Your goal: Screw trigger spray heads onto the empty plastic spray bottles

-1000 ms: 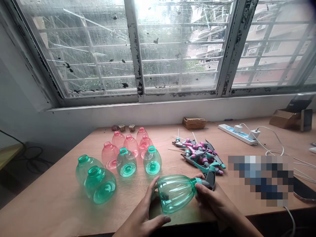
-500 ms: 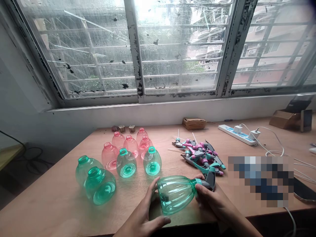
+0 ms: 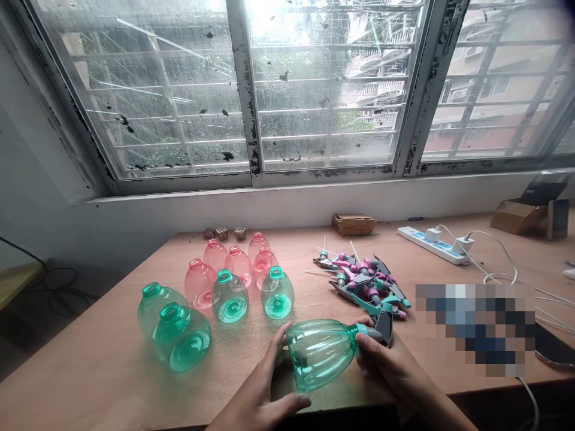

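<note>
A clear green plastic bottle [image 3: 320,350] lies on its side near the front edge of the wooden table [image 3: 112,359]. My left hand [image 3: 263,392] cups its base, thumb under it and fingers behind. My right hand [image 3: 390,365] is closed round the bottle's neck, where a grey and teal spray head [image 3: 381,330] sits on the mouth. A pile of grey, pink and teal spray heads [image 3: 366,284] lies just beyond my right hand.
Several empty green bottles [image 3: 179,335] and pink bottles [image 3: 233,260] stand at the left centre. A white power strip [image 3: 433,242] with cables, a brown packet [image 3: 354,224], a cardboard box [image 3: 521,214] and a phone [image 3: 552,347] lie to the right. A window runs behind.
Almost nothing has moved. Both hands keep their hold, and the bottle has shifted very slightly down toward me.
</note>
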`<state>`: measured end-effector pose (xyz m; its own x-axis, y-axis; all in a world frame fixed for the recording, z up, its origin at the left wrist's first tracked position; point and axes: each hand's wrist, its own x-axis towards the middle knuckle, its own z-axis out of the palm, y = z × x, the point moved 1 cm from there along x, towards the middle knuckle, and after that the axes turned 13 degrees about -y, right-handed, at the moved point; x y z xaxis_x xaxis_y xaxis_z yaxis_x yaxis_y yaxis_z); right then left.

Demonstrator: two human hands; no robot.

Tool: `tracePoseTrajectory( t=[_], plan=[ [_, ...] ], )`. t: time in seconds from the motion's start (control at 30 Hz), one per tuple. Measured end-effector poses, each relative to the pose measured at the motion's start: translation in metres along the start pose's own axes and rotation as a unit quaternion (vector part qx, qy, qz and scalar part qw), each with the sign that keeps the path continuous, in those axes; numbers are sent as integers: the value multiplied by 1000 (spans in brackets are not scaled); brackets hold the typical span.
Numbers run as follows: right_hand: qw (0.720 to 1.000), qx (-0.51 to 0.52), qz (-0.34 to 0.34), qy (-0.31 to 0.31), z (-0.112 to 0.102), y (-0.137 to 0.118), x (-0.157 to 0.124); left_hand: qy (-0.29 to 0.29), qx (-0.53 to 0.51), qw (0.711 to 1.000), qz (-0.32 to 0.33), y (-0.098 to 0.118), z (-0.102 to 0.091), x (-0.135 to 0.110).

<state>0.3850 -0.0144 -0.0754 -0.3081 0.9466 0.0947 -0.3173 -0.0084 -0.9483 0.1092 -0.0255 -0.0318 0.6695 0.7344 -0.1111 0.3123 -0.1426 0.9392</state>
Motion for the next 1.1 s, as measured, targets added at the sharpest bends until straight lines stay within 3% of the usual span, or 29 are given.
tracePoseTrajectory(
  t=[0.83, 1.1],
  plan=[
    [1000, 5, 7, -2, -1, 0, -1, -1, 4, 1000, 13, -5, -1, 1],
    [1000, 3, 8, 2, -1, -1, -1, -30, 20, 998, 54, -10, -2, 1]
  ],
)
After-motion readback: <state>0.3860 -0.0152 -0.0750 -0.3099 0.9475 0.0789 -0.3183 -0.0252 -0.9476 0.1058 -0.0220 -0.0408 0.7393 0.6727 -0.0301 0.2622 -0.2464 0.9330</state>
